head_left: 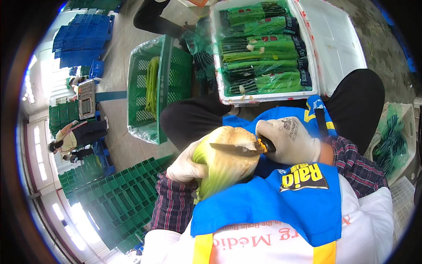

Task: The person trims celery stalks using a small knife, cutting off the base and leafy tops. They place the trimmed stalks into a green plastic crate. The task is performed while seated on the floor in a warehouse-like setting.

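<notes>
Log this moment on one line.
left hand: holds celery bunch | right hand: grips knife | knife: across bunch's pale base | ahead: white foam box, bagged green stalks

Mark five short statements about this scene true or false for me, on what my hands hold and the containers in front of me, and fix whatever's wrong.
1. The right hand grips a knife. True.
2. The left hand is empty. False: it holds a celery bunch.
3. The blade shows against the pale end of the bunch. True.
4. The crate with loose stalks in it is blue. False: it is green.
5. The green bagged bundles lie in a white box. True.
</notes>
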{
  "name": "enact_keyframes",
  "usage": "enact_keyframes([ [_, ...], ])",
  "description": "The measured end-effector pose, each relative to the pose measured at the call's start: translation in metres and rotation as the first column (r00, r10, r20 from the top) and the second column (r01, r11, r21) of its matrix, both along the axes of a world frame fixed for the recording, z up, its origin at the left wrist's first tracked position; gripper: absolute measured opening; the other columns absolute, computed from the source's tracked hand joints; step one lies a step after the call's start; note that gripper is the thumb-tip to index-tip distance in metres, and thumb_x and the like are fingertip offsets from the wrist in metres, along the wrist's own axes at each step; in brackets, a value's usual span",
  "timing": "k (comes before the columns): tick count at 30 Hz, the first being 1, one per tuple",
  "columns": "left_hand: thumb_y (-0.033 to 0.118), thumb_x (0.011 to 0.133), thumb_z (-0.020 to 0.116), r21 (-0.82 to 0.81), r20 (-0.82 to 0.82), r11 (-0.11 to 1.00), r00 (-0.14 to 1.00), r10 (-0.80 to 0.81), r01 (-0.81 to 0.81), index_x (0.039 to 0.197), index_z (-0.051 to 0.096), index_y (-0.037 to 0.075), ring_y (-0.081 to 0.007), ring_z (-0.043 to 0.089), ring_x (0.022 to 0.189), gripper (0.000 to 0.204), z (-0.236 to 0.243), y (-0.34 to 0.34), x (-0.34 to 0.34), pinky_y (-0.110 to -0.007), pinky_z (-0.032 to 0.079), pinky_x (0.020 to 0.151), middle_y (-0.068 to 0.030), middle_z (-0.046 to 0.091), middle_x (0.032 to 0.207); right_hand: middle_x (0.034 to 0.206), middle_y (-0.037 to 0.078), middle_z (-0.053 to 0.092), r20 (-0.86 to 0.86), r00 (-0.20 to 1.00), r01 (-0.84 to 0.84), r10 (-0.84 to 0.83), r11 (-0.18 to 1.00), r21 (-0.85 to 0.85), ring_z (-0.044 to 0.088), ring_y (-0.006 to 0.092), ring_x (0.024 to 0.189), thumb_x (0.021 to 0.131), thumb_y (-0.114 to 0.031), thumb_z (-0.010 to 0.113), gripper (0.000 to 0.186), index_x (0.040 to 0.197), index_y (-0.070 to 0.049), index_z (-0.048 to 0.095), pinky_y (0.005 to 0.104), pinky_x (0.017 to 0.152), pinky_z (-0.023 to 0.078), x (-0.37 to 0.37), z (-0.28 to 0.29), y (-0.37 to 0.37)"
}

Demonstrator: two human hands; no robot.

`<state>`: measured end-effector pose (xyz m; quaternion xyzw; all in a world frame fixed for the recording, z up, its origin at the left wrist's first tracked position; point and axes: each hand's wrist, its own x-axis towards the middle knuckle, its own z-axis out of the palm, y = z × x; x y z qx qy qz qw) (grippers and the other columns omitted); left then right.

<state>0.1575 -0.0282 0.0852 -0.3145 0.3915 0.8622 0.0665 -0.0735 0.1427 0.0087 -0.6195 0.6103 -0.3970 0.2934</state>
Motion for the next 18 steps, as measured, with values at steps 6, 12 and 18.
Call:
enact_keyframes([
  [6,0.042,0.067,0.101,-0.047,-0.031,0.999,0.999,-0.015,0.014,0.162,0.032,-0.005,-0.0377,0.05,0.148,0.127,0.002,0.001,-0.003,-0.051,0.038,0.125,-0.0258,0.048,0.16,0.088,0.012,0.072,-0.029,1.0,0.012,-0.009,0.996,0.085,0.073,0.0344,0.083,0.085,-0.014,0.077,0.023,0.098,-0.01,0.059,0.0457,0.07,0.056,-0.005,0.0,-0.001],
  [12,0.044,0.063,0.104,0.003,-0.006,1.0,1.0,-0.002,0.002,0.161,0.036,-0.006,-0.0316,0.053,0.145,0.129,0.005,0.003,-0.005,-0.046,0.04,0.124,-0.0197,0.053,0.158,0.088,0.014,0.072,-0.026,0.999,0.031,-0.033,0.997,-0.071,0.074,0.0355,0.084,0.086,-0.015,0.076,0.022,0.101,-0.009,0.061,0.0455,0.072,0.057,-0.004,-0.015,0.0],
  [18,0.042,0.059,0.107,-0.002,0.044,1.0,0.999,-0.024,0.025,0.161,0.039,-0.004,-0.0274,0.056,0.142,0.131,0.009,-0.001,0.004,-0.042,0.042,0.122,-0.0159,0.057,0.155,0.088,0.018,0.073,-0.074,0.979,0.202,-0.19,0.958,0.204,0.074,0.0383,0.086,0.088,-0.018,0.073,0.022,0.105,-0.008,0.065,0.0483,0.077,0.058,-0.022,-0.038,-0.004],
])
